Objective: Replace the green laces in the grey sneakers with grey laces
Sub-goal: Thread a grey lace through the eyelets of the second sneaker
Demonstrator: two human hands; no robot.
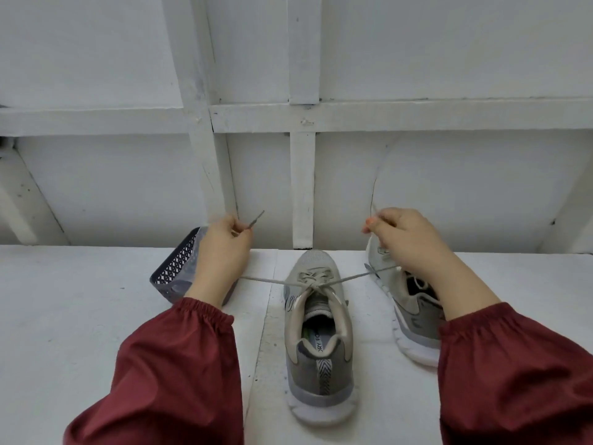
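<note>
Second sneaker [414,305] half behind right arm [462,284], basket [175,271] — partly hidden

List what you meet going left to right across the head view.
Mesh basket → left hand → centre sneaker → right hand. Both hands hold the grey lace. The second sneaker overlaps the right hand, so it is left out.

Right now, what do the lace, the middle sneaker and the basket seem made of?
Lace: woven fabric, matte grey; it pulls taut in a thin line. Sneaker: knit mesh upper, fine weave on the toe; sole looks like white foam or rubber. Basket: probably moulded plastic, dark, with a stiff lattice wall.
</note>
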